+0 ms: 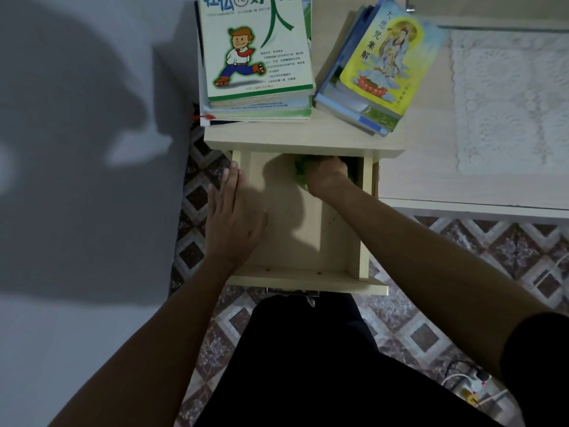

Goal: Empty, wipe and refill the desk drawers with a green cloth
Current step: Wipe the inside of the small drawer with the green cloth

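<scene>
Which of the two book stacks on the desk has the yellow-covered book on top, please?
The right-hand stack, lying askew: its top cover is yellow with a robed figure. The left stack is topped by a white and green cover with a cartoon boy.

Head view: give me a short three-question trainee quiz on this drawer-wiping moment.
1. True or false: the drawer is pulled out and holds no books.
2. Which hand grips the green cloth? A) left hand B) right hand
3. Fill in: the two stacks of books lie on the ____.

Key: 1 true; 2 B; 3 desk top.
</scene>
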